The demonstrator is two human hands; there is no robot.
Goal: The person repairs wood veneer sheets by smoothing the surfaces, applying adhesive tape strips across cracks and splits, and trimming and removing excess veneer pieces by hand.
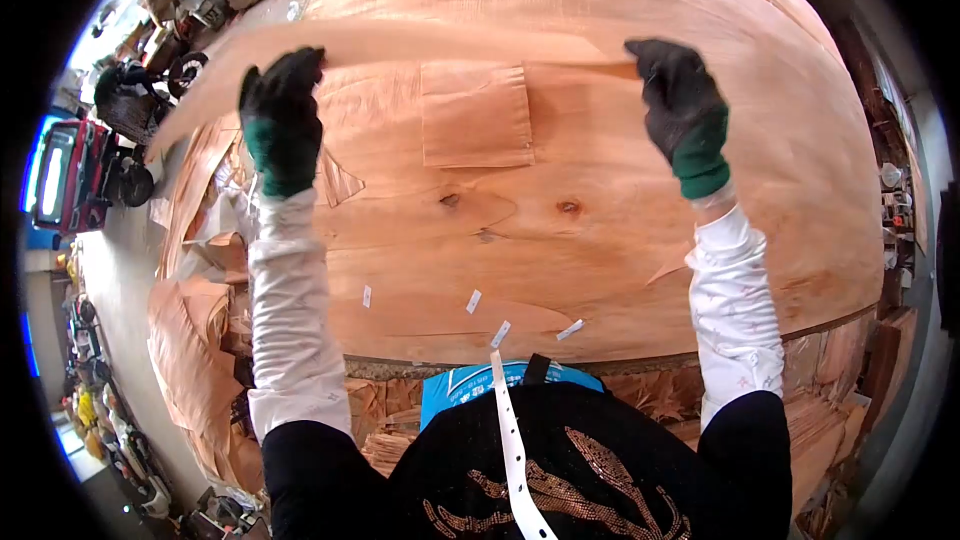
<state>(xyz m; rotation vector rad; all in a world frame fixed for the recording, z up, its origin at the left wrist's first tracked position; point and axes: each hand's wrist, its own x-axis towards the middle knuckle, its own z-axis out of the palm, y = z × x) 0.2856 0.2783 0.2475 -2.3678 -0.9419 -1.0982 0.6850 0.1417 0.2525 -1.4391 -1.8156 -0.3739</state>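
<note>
A long, thin strip of wood veneer [460,43] stretches between my two gloved hands, blurred by motion at its left end. My left hand [284,105], in a black and green glove, pinches the strip toward its left part. The right end of the strip is pinched by my right hand [678,95], gloved the same way. Below the strip, a roughly square veneer piece [477,118] lies on the large veneer sheet [620,280]. Two dark knots show in that sheet. Several small white paper pieces [473,301] lie near its front edge.
Torn veneer scraps [190,340] are heaped at the left edge, and more veneer [650,392] lies below the front edge. A red vehicle [70,175] stands at far left. A white perforated strip [510,430] hangs over my black top.
</note>
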